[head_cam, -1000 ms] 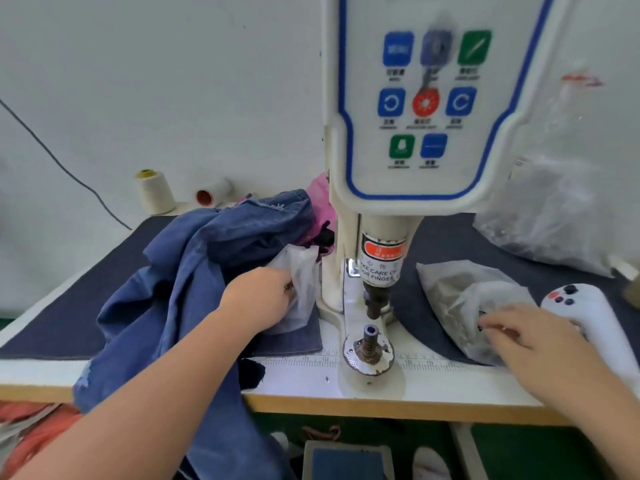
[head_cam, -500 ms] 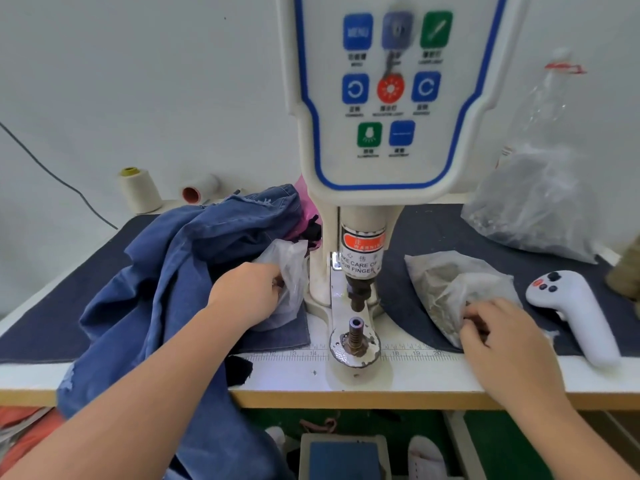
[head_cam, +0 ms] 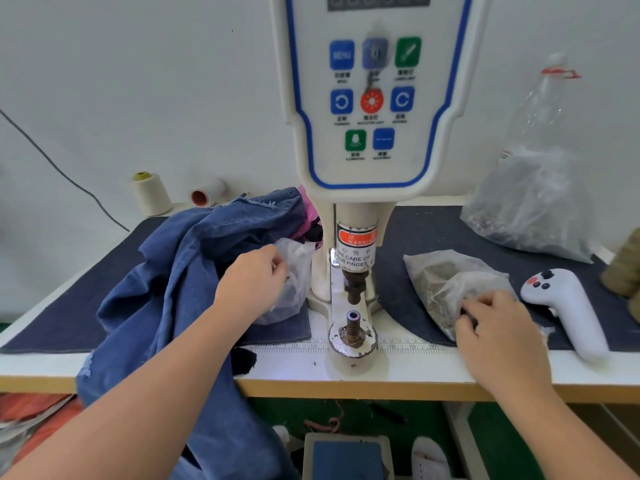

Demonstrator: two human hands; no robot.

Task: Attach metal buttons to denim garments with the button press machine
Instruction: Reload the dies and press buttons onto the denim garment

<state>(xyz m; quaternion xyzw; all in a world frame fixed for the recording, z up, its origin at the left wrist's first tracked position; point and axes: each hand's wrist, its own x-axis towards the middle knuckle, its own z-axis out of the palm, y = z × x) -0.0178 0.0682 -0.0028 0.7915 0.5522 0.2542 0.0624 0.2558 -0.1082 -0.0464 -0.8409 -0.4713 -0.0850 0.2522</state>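
The white button press machine (head_cam: 372,98) stands at the table's centre, its lower die (head_cam: 352,329) bare under the punch. A blue denim garment (head_cam: 180,271) lies heaped on the left and hangs over the front edge. My left hand (head_cam: 254,284) reaches into a small clear plastic bag (head_cam: 294,275) beside the machine column, fingers curled at its opening. My right hand (head_cam: 491,327) has its fingertips curled inside a clear bag of small metal parts (head_cam: 446,278) on the right. What the fingers hold is hidden.
A large bag of metal parts (head_cam: 530,202) leans on the wall at back right. A white handheld controller (head_cam: 568,310) lies right of my right hand. Two thread cones (head_cam: 150,194) stand at back left. A foot pedal (head_cam: 346,457) sits under the table.
The view has shifted slightly. Both hands stay at their bags, with the fingers working a little inside them.
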